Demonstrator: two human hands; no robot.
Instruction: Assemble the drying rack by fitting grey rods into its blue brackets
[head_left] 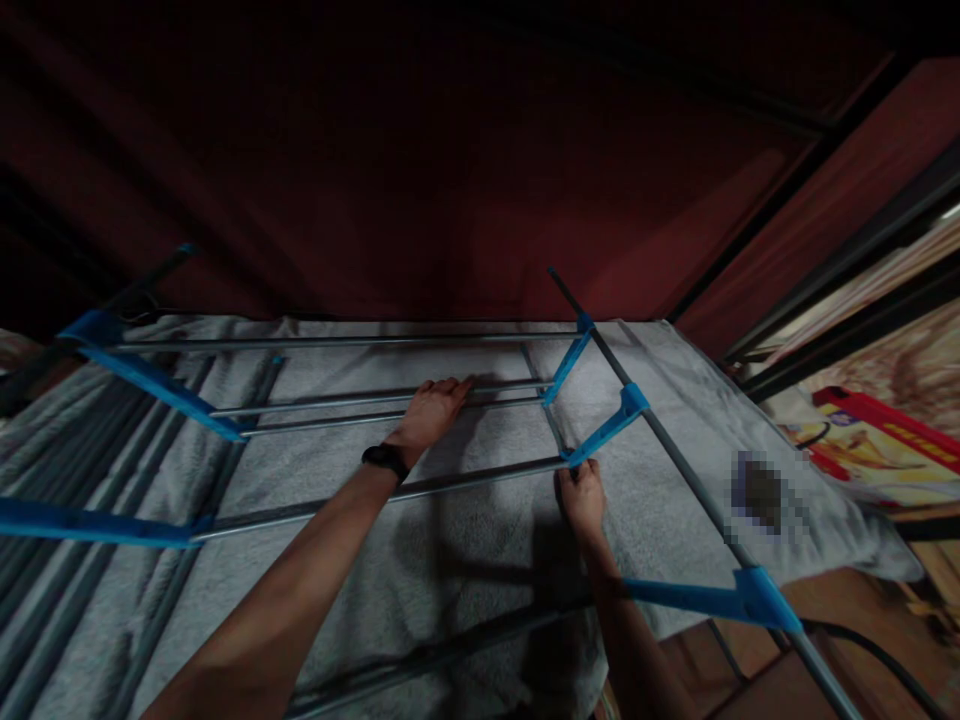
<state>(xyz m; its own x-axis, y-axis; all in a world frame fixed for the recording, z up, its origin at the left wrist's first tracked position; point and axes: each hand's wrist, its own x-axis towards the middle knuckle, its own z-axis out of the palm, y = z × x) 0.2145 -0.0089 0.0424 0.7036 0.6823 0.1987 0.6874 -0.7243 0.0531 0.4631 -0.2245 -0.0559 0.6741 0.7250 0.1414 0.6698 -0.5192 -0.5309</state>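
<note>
A rack frame of grey metal tubes and blue plastic brackets stands over a grey cloth. My left hand [433, 412], with a black band on its wrist, lies across two thin middle tubes, fingers curled over the farther metal tube [322, 403]. Lower right, my right hand [583, 495] pinches the end of a blue bracket [606, 438] where the nearer crossbar [465, 482] meets it. The undersides of the fingers are hidden. A long side tube [686, 475] runs through the right-hand brackets, and another blue bracket [705, 598] sits beyond my right forearm.
Several loose tubes [82, 480] lie on the grey cloth [660, 530] at the left. A dark red panel [450, 190] rises behind the frame. At the right are a red and yellow box [885, 440] and a pixelated patch over the cloth.
</note>
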